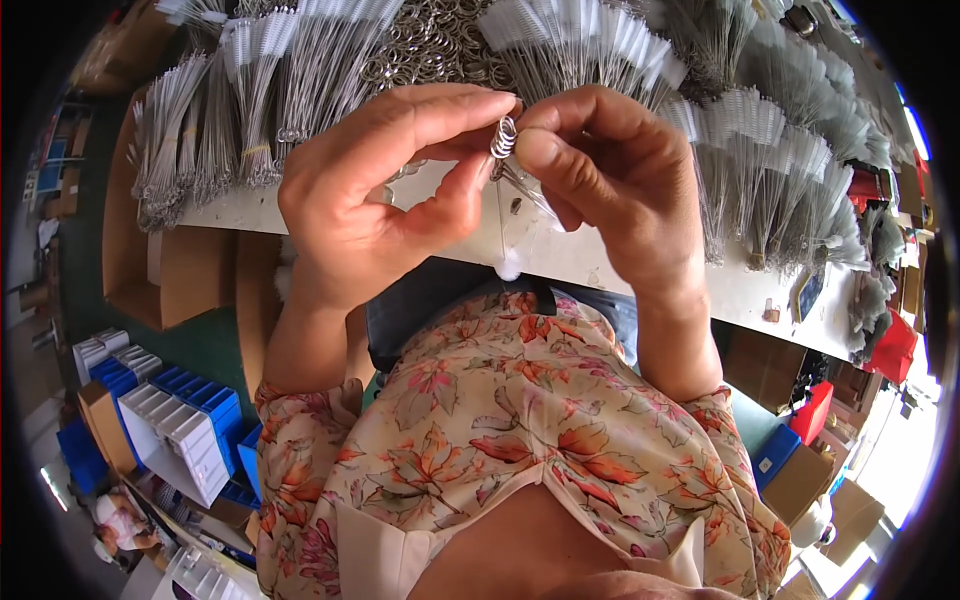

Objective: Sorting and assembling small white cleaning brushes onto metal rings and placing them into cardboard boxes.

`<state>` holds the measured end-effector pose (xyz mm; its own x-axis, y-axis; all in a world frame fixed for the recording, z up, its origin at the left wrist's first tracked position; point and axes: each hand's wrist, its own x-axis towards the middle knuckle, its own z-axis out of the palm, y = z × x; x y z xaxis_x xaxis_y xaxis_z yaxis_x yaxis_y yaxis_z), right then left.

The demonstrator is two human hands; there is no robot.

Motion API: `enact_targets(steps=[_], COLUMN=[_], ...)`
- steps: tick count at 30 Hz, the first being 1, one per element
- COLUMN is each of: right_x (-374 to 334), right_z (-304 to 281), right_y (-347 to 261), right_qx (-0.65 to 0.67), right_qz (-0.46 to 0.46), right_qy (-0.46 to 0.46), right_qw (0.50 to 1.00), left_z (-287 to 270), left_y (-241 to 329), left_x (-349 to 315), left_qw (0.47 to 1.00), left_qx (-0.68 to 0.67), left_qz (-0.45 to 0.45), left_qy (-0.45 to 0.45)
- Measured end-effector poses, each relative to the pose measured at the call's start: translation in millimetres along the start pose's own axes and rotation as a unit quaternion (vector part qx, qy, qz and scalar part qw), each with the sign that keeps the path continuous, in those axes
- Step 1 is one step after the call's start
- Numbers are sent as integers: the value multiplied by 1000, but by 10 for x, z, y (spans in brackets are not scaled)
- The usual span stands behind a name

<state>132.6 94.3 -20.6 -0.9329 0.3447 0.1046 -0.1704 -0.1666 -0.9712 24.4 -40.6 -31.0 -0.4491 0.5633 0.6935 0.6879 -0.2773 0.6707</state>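
I have the left hand (pixel 375 190) and the right hand (pixel 620 180) raised together over the middle of the near edge of the worktop (pixel 575 258). Between them sits a small stack of shiny metal rings (pixel 503 137), looped one against the next like a short coil. The left thumb and forefinger pinch the stack between their tips, the forefinger curving over the top and the thumb coming from below. On the right, the fingers are drawn narrow, thumb and forefinger just beside the rings; from this far off I can't tell whether they grip the rings or the thin wires (pixel 525 190) slanting down under them. A white tuft (pixel 508 270) shows below the hands, in line with the worktop's near edge. Beyond the hands, toward the far side of the worktop, I see a heap of loose rings (pixel 430 45). Bundles of wire brushes (pixel 265 90) stand in a row from the heap to the left end, their stems toward the near edge and pale bristles pointing away. More brush bundles (pixel 765 160) crowd the right side. Past the left end, below the worktop, I make out an open cardboard box (pixel 195 275) and blue and white bins (pixel 180 430).
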Motion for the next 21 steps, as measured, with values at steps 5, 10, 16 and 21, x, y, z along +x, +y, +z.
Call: enact_targets(steps=[5, 10, 16, 21], right_x=[-2, -47, -92, -57], right_z=[-85, -71, 55, 131], right_y=[-54, 40, 152, 186], right_qx=[-84, -74, -21, -42], right_qz=[71, 66, 58, 53], right_qy=[-75, -48, -46, -40], right_qw=[991, 994, 997, 997], left_z=[-107, -155, -187, -231], left_y=[-74, 21, -10, 55], left_x=[-41, 21, -195, -298], left_qw=[997, 990, 945, 975], left_qx=[-28, -33, -145, -59], left_qz=[19, -83, -285, -203], left_qy=[-64, -111, -63, -60])
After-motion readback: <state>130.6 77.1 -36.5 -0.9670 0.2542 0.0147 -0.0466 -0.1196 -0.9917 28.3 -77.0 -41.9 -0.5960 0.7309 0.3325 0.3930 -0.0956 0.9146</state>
